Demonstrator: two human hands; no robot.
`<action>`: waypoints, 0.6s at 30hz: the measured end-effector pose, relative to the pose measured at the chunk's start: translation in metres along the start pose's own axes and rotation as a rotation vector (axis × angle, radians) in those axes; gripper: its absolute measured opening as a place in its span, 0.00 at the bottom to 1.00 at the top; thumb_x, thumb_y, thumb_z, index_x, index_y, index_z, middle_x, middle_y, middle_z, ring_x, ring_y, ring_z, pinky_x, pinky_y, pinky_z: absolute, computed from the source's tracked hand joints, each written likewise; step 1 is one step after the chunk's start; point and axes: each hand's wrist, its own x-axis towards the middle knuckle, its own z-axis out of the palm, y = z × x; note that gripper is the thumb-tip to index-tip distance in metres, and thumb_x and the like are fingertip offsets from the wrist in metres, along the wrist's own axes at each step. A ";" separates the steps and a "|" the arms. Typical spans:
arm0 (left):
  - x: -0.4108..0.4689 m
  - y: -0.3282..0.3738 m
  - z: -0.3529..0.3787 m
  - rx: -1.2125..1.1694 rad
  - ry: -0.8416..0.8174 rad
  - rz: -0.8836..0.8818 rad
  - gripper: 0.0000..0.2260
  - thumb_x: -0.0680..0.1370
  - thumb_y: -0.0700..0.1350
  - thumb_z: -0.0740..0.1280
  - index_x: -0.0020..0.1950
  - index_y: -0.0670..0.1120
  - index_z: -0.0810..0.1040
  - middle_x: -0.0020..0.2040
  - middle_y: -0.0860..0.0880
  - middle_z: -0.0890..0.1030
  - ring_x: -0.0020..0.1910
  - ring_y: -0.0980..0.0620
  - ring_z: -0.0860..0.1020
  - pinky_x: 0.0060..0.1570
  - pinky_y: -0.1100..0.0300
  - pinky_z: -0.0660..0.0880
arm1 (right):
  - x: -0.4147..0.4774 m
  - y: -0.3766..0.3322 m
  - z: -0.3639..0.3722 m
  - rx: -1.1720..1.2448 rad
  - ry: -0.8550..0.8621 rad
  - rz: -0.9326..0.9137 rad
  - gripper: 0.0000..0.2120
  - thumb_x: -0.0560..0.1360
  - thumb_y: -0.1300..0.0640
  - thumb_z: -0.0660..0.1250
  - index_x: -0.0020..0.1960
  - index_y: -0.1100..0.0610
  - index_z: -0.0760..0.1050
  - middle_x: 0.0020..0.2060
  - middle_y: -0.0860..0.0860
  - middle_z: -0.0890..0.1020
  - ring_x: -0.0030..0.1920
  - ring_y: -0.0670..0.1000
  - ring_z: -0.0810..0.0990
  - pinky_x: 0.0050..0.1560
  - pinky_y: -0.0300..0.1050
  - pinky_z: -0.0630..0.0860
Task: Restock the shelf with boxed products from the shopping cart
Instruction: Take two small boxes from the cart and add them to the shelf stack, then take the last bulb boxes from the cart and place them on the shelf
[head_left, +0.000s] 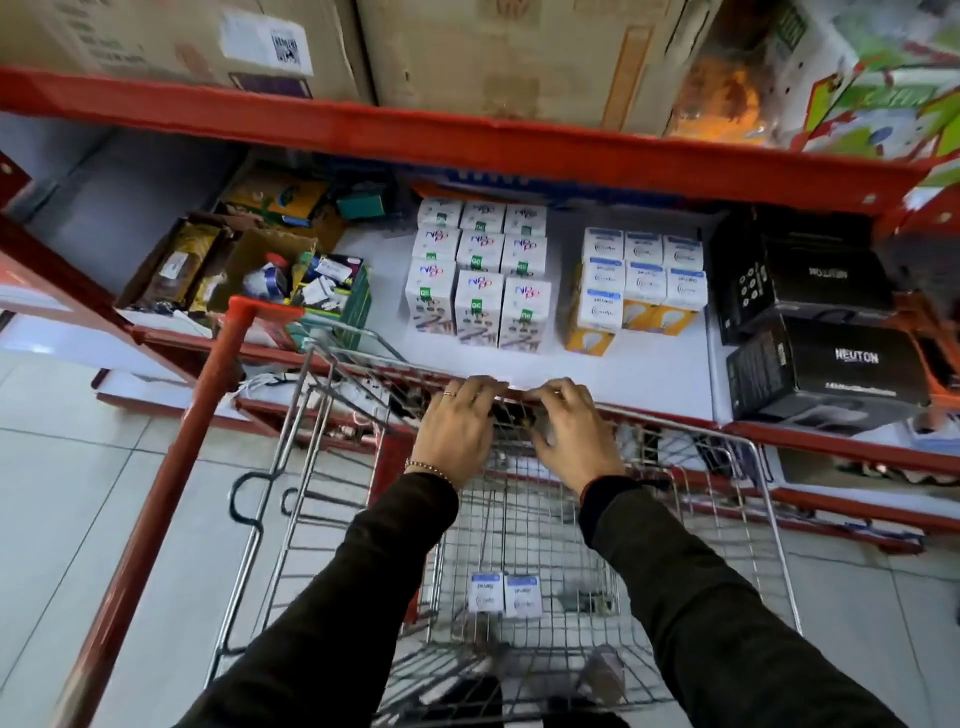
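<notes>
Two small white boxes with blue tops (505, 595) stand side by side on the wire floor of the shopping cart (769, 470). My left hand (457, 431) and my right hand (571, 436) lie close together on the cart's far rim, fingers curled over it, right at the front edge of the white shelf (654, 369). Matching white-and-blue bulb boxes (644, 275) sit in rows on the shelf, some on top of yellow boxes. Something dark shows between my palms; I cannot tell what it is.
White boxes with a purple logo (478, 275) fill the shelf's middle. Black Neuton boxes (831, 369) are stacked at the right, open cartons of mixed goods (260, 270) at the left. A red post (171, 499) rises left of the cart. Large cardboard cartons (519, 52) sit on the shelf above.
</notes>
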 end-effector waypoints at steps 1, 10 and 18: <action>-0.013 0.002 0.010 -0.023 -0.042 -0.005 0.21 0.74 0.42 0.62 0.68 0.47 0.73 0.63 0.47 0.77 0.60 0.45 0.75 0.59 0.52 0.75 | -0.013 0.003 0.010 -0.006 -0.040 0.010 0.22 0.72 0.58 0.71 0.65 0.53 0.73 0.61 0.52 0.73 0.63 0.56 0.73 0.60 0.52 0.77; -0.117 0.007 0.107 0.029 -0.674 -0.048 0.33 0.73 0.52 0.71 0.75 0.49 0.63 0.72 0.47 0.67 0.70 0.44 0.68 0.66 0.51 0.71 | -0.105 0.031 0.104 -0.051 -0.511 0.096 0.31 0.72 0.51 0.74 0.71 0.52 0.67 0.70 0.53 0.67 0.70 0.56 0.68 0.65 0.50 0.74; -0.153 0.020 0.180 0.064 -0.986 -0.073 0.31 0.74 0.45 0.71 0.74 0.43 0.64 0.71 0.44 0.69 0.69 0.42 0.70 0.66 0.49 0.72 | -0.132 0.046 0.179 -0.196 -0.860 0.055 0.28 0.77 0.60 0.67 0.74 0.61 0.61 0.75 0.60 0.61 0.73 0.60 0.64 0.63 0.55 0.73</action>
